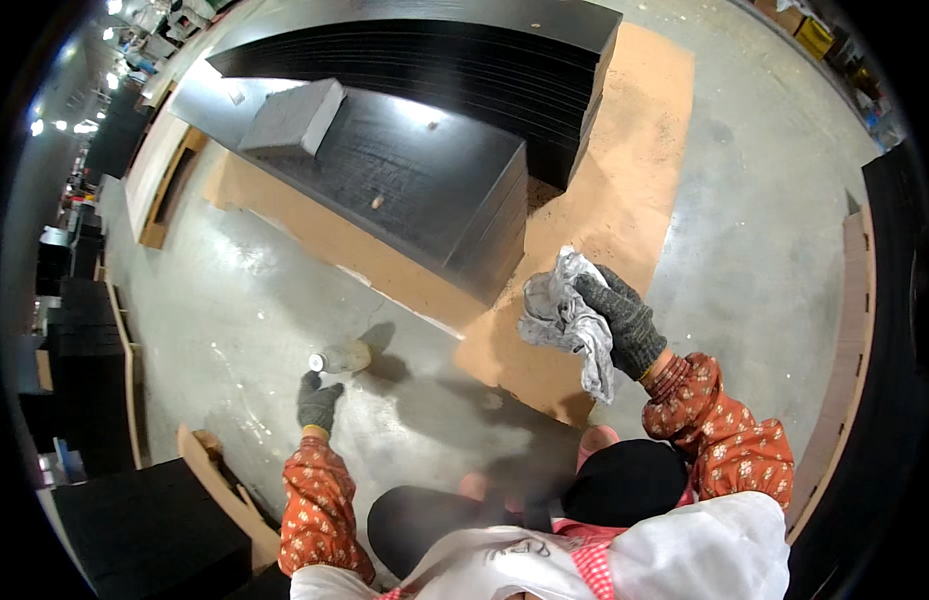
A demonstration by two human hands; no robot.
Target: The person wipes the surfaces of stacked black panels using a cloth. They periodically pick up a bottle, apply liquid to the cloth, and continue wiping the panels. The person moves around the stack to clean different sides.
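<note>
My right hand (627, 322), in a dark grey knit glove, is closed around a crumpled greyish-white rag (567, 312) that hangs down in loose folds. The rag is above a sheet of brown cardboard (505, 365). At the left, my gloved left hand (319, 404) has its thumb and fingers apart just below the white cap of a bottle (347, 357). The bottle looks clear, with something yellowish inside. Whether a fingertip touches the cap I cannot tell.
Ahead is a stack of glossy black panels (415, 170) with a grey block (295, 118) on top. A larger black stack (415, 60) is behind it. Black boards (155, 525) stand at the lower left, and a board-edged stack (835, 370) at the right.
</note>
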